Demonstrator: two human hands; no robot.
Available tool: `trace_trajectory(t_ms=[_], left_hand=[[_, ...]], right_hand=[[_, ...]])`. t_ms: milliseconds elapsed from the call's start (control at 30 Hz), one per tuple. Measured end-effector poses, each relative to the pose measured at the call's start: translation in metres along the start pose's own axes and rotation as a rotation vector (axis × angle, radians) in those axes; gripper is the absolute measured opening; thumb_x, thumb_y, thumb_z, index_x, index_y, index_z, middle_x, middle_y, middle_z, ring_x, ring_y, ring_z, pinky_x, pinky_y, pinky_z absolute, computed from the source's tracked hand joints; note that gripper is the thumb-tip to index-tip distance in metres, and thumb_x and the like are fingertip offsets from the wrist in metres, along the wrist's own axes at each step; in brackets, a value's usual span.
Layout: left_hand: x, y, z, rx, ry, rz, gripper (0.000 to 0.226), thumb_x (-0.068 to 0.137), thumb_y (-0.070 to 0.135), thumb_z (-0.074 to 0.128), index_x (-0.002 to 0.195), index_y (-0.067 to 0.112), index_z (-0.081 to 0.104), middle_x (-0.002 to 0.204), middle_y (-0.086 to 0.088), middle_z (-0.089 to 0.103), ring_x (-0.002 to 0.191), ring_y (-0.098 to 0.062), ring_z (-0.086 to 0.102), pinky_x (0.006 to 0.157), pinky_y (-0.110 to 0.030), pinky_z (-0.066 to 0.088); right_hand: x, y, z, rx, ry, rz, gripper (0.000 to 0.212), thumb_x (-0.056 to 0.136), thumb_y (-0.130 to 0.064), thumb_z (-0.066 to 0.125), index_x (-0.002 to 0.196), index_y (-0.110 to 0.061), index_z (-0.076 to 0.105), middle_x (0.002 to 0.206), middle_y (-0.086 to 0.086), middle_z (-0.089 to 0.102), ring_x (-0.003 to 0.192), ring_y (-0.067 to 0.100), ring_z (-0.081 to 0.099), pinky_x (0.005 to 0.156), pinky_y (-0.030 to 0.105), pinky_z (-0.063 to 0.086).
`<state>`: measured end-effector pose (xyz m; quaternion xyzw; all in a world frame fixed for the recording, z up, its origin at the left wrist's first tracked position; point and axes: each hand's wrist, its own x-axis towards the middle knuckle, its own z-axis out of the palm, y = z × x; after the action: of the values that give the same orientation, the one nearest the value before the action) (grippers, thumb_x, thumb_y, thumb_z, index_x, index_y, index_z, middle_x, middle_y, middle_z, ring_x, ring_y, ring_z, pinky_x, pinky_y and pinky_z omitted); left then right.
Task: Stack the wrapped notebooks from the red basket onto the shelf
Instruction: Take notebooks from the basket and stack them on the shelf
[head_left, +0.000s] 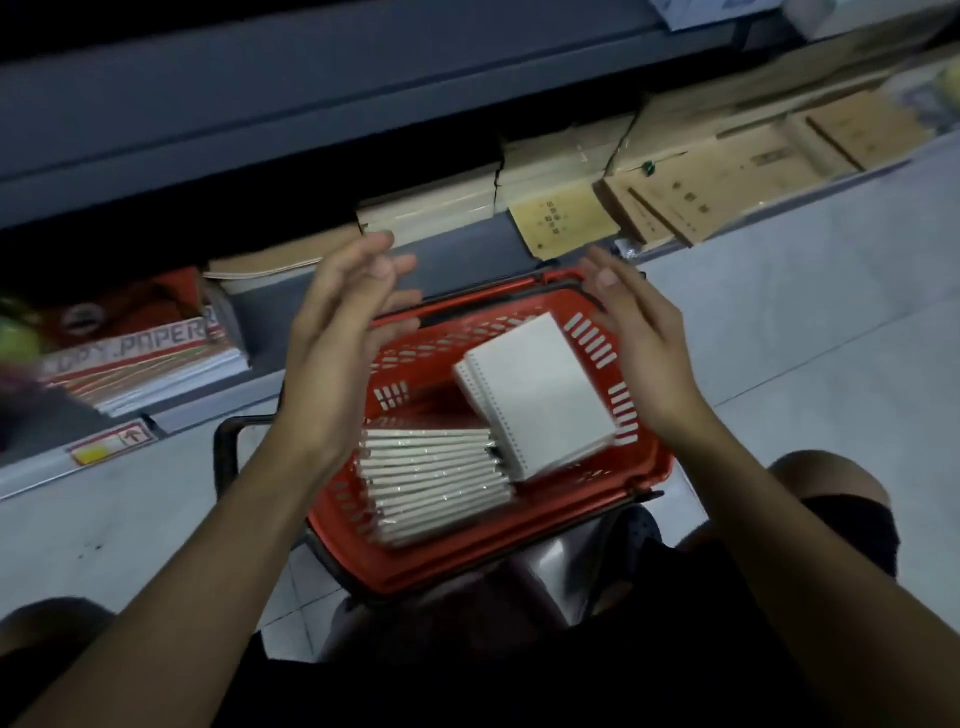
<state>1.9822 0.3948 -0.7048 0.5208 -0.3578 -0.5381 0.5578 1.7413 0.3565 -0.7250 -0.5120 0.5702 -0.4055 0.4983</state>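
I see the wrapped notebooks (436, 480) stacked in the red basket (644, 462) on the floor, a spiral notebook (540, 395) leaning beside them. My left hand (345, 332) and right hand (639, 338) hover above, fingers extended, empty. Kraft-covered books (670, 202) line the shelf (457, 254) beyond.

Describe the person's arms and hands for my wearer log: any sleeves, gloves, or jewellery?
Both forearms are bare to the frame's edge, with no sleeves showing. The left hand and right hand wear no gloves; no rings, watch or wristbands are visible. The picture is dim and slightly blurred.
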Motion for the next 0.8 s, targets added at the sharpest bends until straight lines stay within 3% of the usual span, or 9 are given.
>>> trace_trajectory(t_ms=[133, 267, 400, 567, 700, 800], left_hand=[[0.007, -0.070, 0.000, 0.024, -0.020, -0.020, 0.028, 0.096, 0.033, 0.055, 0.122, 0.026, 0.062, 0.125, -0.003, 0.069, 0.112, -0.024, 0.066, 0.093, -0.039, 0.053], [0.009, -0.111, 0.001, -0.050, 0.052, -0.011, 0.028, 0.097, 0.028, 0.055, 0.123, 0.020, 0.061, 0.124, -0.009, 0.069, 0.107, -0.028, 0.066, 0.092, -0.040, 0.054], [0.004, -0.118, 0.004, -0.035, 0.122, -0.091, 0.023, 0.101, 0.022, 0.053, 0.123, 0.019, 0.060, 0.122, -0.009, 0.070, 0.103, -0.025, 0.066, 0.090, -0.039, 0.054], [0.006, -0.123, 0.013, -0.030, 0.072, -0.061, 0.024, 0.098, 0.020, 0.057, 0.121, 0.020, 0.062, 0.122, -0.011, 0.070, 0.104, -0.025, 0.067, 0.091, -0.039, 0.054], [0.005, -0.140, 0.031, 0.067, 0.112, -0.061, 0.026, 0.095, 0.009, 0.061, 0.116, 0.026, 0.060, 0.109, -0.006, 0.072, 0.095, -0.022, 0.067, 0.092, -0.040, 0.053], [0.007, -0.166, 0.037, 0.204, 0.123, -0.114, 0.030, 0.091, 0.008, 0.066, 0.103, 0.036, 0.066, 0.114, -0.006, 0.072, 0.101, -0.027, 0.068, 0.096, -0.046, 0.054]], right_hand=[[0.004, 0.060, 0.014, -0.114, 0.046, 0.029, 0.038, 0.100, -0.040, 0.054, 0.136, -0.030, 0.060, 0.137, -0.011, 0.062, 0.129, 0.003, 0.054, 0.115, 0.039, 0.039], [0.012, 0.091, 0.018, -0.109, 0.228, 0.063, 0.035, 0.099, -0.035, 0.057, 0.131, -0.021, 0.065, 0.124, -0.007, 0.069, 0.118, 0.008, 0.062, 0.108, 0.038, 0.047], [0.012, 0.087, 0.016, -0.065, 0.283, 0.118, 0.031, 0.100, -0.026, 0.058, 0.129, -0.019, 0.066, 0.106, -0.019, 0.065, 0.106, 0.003, 0.062, 0.097, 0.021, 0.048], [0.004, 0.111, 0.001, -0.190, 0.239, 0.163, 0.030, 0.096, -0.026, 0.064, 0.124, -0.019, 0.069, 0.118, -0.004, 0.070, 0.108, 0.011, 0.064, 0.094, 0.024, 0.047], [0.006, 0.135, -0.009, -0.291, 0.216, 0.265, 0.029, 0.092, -0.020, 0.068, 0.120, -0.012, 0.069, 0.108, 0.004, 0.070, 0.108, 0.023, 0.066, 0.089, 0.024, 0.044], [0.002, 0.149, -0.015, -0.434, 0.169, 0.352, 0.042, 0.091, -0.024, 0.069, 0.130, -0.011, 0.064, 0.125, 0.006, 0.067, 0.122, 0.026, 0.060, 0.092, 0.021, 0.038]])
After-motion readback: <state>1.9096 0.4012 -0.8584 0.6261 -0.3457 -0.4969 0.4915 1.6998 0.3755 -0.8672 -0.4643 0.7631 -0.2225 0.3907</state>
